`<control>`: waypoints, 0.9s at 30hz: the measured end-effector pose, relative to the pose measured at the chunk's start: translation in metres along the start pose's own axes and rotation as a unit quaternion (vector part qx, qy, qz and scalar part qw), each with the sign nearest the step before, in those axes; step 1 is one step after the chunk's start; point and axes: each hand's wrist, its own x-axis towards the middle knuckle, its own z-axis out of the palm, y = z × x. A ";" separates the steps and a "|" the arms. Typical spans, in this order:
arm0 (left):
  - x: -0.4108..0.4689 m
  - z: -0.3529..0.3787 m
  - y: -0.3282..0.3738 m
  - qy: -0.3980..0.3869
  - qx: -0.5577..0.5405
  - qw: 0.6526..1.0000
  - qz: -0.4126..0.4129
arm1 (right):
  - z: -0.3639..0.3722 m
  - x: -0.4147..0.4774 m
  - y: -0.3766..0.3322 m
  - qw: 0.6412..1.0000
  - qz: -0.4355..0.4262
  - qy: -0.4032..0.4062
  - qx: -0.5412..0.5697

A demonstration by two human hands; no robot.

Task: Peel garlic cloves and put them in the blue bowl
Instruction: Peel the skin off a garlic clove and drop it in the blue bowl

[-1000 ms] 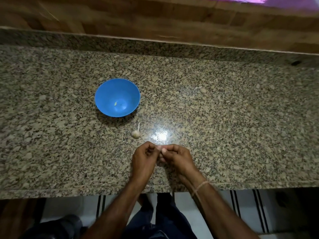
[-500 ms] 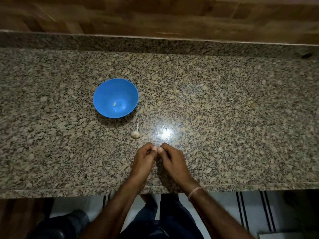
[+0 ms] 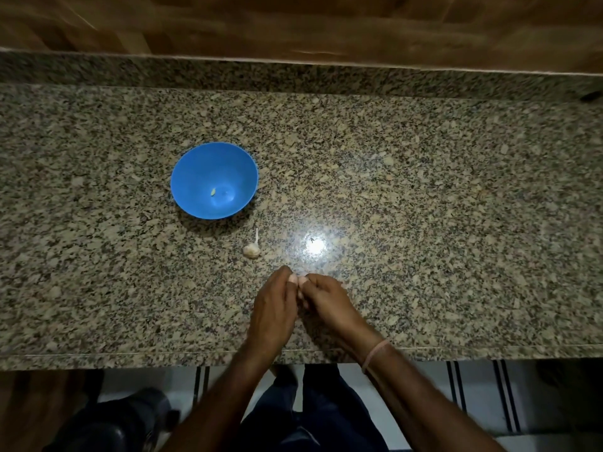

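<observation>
Head view: I see my left hand (image 3: 274,308) and right hand (image 3: 329,305) curled thumb to thumb, pinching what I judge is a clove, hidden between them. I'm mid-peel. Next it goes past the garlic head (image 3: 252,250) to the blue bowl (image 3: 195,171), beyond the left hand.

A speckled granite table (image 3: 424,190) fills the middle, with a bright glare (image 3: 316,245) near its centre. At 12 o'clock a low granite upstand (image 3: 293,76) meets a wooden wall (image 3: 293,24). At 6 o'clock lies a pale floor (image 3: 473,396) with dark stripes.
</observation>
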 end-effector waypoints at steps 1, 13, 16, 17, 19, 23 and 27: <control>-0.001 0.002 -0.004 0.018 0.037 0.999 0.036 | 0.002 0.001 -0.003 0.995 0.077 -0.019 0.067; 0.006 0.000 0.013 -0.044 -0.172 0.973 -0.146 | -0.003 0.002 0.012 0.996 -0.081 0.022 -0.022; 0.003 0.007 -0.003 0.036 0.025 0.998 0.042 | -0.005 0.004 -0.003 0.937 0.196 -0.080 0.277; 0.004 0.009 -0.010 0.036 0.049 0.997 0.054 | -0.005 0.004 -0.003 0.920 0.231 -0.084 0.304; 0.004 0.011 -0.010 0.006 0.012 1.000 0.011 | -0.001 0.000 -0.001 0.964 0.164 -0.046 0.203; 0.010 0.009 0.009 -0.078 -0.356 0.881 -0.301 | 0.007 -0.009 0.021 0.960 -0.179 0.087 -0.199; 0.009 0.002 0.011 -0.108 -0.403 0.836 -0.358 | -0.001 -0.004 0.025 0.937 -0.231 0.080 -0.250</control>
